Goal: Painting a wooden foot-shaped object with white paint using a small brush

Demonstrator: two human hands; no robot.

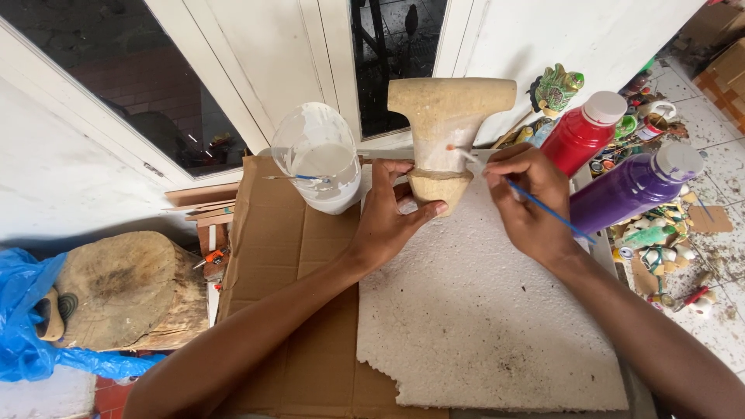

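A tan wooden carving (448, 109) with a wide flat top stands upright on a white foam sheet (481, 318). Its narrow middle band is coated white. My left hand (392, 209) grips the carving's lower part from the left. A thin blue-handled paintbrush (543, 203) is pinched in my right hand (528, 202), and its tip touches the white band. A clear plastic cup of white paint (320, 159) sits just left of the carving, with another small brush resting across it.
The foam sheet lies on flattened cardboard (279, 256). Red (583, 132) and purple (632, 186) paint bottles lie at the right beside small painted figures and clutter. A wood log (124, 291) and blue plastic (23, 310) sit at the left. White doors stand behind.
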